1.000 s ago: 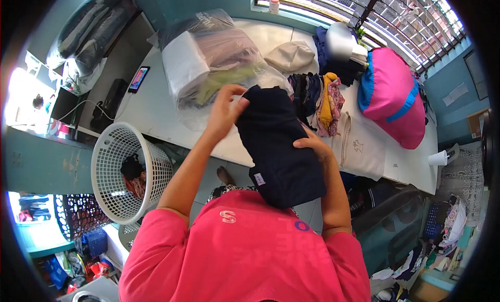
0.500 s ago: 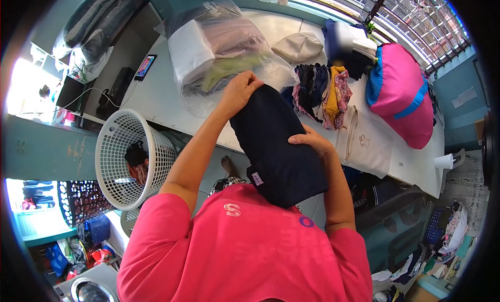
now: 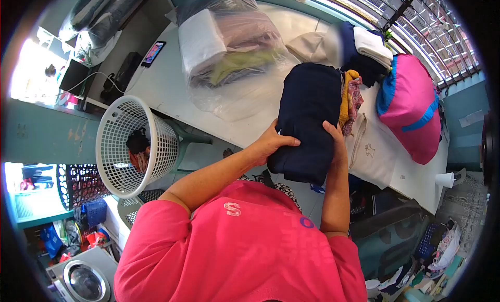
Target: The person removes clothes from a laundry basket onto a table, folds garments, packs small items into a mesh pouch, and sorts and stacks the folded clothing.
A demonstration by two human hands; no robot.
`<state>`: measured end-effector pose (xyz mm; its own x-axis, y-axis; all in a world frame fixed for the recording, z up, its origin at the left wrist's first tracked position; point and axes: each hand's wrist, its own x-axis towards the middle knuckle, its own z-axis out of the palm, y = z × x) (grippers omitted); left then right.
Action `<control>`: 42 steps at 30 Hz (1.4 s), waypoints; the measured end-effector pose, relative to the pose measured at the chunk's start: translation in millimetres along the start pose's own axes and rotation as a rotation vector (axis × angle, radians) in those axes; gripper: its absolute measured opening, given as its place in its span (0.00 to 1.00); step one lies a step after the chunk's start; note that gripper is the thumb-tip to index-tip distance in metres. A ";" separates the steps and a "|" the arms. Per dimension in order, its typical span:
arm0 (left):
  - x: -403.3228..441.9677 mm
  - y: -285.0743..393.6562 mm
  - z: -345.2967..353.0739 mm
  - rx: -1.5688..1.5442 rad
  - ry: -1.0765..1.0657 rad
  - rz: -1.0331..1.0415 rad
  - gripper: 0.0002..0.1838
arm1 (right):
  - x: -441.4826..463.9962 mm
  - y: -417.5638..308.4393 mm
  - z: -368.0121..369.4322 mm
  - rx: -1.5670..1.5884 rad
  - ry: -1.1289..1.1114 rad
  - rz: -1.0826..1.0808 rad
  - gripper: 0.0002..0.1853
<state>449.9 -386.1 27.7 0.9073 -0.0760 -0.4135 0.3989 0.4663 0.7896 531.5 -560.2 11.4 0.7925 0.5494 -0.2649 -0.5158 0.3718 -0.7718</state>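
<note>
A folded dark navy garment (image 3: 307,114) is held out in front of me, over the near edge of the white table (image 3: 234,126). My left hand (image 3: 274,143) grips its left side, thumb on top. My right hand (image 3: 335,138) is closed on its right side, thumb also on top, with the other fingers hidden beneath. The garment covers most of a row of rolled clothes; a yellow piece (image 3: 348,101) and a pink patterned piece (image 3: 355,100) show at its right edge. Right of my right hand lies a cream pouch (image 3: 372,151) with a small drawn figure.
A clear plastic bag (image 3: 245,41) of folded clothes stands at the back left, near a phone (image 3: 153,54) on a cable. Further right are a beige cloth item (image 3: 307,47), a folded stack (image 3: 372,47) and a pink-blue bag (image 3: 411,109). A white laundry basket (image 3: 172,151) stands left.
The garment has moved right and away from me, now over the rolled clothes. My left hand has shifted from its far top corner to its near left side. The pink label is out of sight.
</note>
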 end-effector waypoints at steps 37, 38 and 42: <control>30.2 25.6 -0.4 -0.130 -0.071 0.096 0.38 | 24.4 1.4 59.7 -1.580 0.262 -0.574 0.25; 32.2 20.3 -2.7 -0.139 -0.036 0.115 0.37 | 28.7 0.5 53.2 -1.430 0.182 -0.537 0.24; 34.0 17.0 -11.6 -0.243 0.018 0.072 0.29 | 23.0 -43.9 22.7 -0.587 0.061 -0.339 0.26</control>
<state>486.0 -370.5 21.9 0.9287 -0.0201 -0.3702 0.2879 0.6684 0.6858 565.0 -546.9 52.3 0.9049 0.4247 0.0282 0.0130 0.0387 -0.9992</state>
